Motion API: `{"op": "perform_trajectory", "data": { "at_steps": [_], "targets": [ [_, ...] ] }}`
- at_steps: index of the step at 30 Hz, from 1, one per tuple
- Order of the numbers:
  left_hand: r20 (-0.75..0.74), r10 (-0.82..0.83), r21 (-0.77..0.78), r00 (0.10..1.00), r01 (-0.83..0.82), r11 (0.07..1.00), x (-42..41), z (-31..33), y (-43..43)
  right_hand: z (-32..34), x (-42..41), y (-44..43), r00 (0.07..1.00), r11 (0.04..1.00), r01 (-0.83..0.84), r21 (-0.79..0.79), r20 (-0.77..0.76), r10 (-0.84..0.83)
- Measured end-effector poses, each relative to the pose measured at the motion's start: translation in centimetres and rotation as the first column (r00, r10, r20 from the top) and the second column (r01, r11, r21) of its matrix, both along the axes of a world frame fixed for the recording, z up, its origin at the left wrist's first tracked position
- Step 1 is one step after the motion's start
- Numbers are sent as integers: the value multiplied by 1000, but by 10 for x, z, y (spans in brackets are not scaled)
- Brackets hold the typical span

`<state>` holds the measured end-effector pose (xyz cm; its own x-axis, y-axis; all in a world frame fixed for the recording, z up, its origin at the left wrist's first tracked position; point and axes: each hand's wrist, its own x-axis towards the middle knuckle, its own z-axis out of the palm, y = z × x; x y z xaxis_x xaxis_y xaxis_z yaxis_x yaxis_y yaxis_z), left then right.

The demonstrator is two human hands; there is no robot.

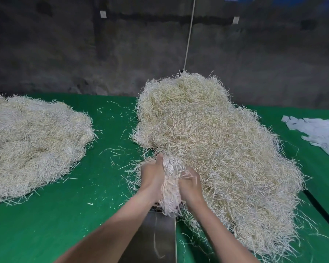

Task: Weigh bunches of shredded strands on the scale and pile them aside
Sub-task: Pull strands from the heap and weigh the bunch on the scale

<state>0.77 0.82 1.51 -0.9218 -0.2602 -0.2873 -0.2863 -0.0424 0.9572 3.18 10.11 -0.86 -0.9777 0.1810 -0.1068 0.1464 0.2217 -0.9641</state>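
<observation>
Nearest us lies the scale (156,238), a flat plate of dull grey metal, smooth, with a few stray strands across it. Just above its far edge our two hands close on a bunch of shredded strands (171,185): the left hand (152,176) presses it from one side and the right hand (190,184) from the other, fingers curled into it, so the bunch is squeezed into a long, dense sheaf. Its strands are thin, flat and pale, white to cream, and hang ragged at the lower end, over the plate.

Just behind and to the right rises the big heap (207,141), a loose, bristly mound of the same straw-like strands, yellower at its crown. Well apart on the left spreads a second pile (32,145), lower and flatter. Both sit on a green cloth (68,215), matte and littered with short scraps. At the far right lie white paper slips (317,131). Beyond stands a rough, stained grey wall (84,54), with a pale cord (189,33) running down it to the heap.
</observation>
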Motion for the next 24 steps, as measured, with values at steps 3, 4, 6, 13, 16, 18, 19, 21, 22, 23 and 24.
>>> {"op": "perform_trajectory", "data": {
  "at_steps": [3,4,6,13,16,18,19,21,22,23,24],
  "targets": [
    [-204,-56,-163,977,22,986,-5,11,-18,12,5,24,996,866,-72,-494,-83,36],
    [-230,-100,-216,968,49,975,-8,10,-20,14,3,27,990,867,-96,-490,-138,31],
    [-219,-197,-264,955,137,955,-7,13,-14,22,3,20,969,966,-161,-204,-217,116],
    [-176,-292,372,940,338,864,2,41,-17,28,-3,16,997,995,59,-85,-43,-63],
    [-219,-128,140,967,161,977,9,31,-18,23,-12,21,989,991,126,-47,-66,-129],
    [-243,-58,157,968,98,983,17,29,-17,21,-13,17,982,992,126,3,-143,-124],
    [-262,-52,148,964,94,985,18,28,-18,20,-14,18,966,982,152,109,-227,-124],
    [-298,-76,67,952,101,993,19,30,-19,16,-16,25,926,938,207,277,-364,-97],
    [-305,-94,33,948,109,993,17,31,-20,16,-16,28,916,932,215,290,-391,-89],
    [-291,-119,13,949,128,992,14,31,-21,17,-15,29,907,940,213,267,-411,-89],
    [-257,-151,19,955,161,987,12,30,-20,19,-16,29,896,949,220,228,-431,-104]
  ]
}}
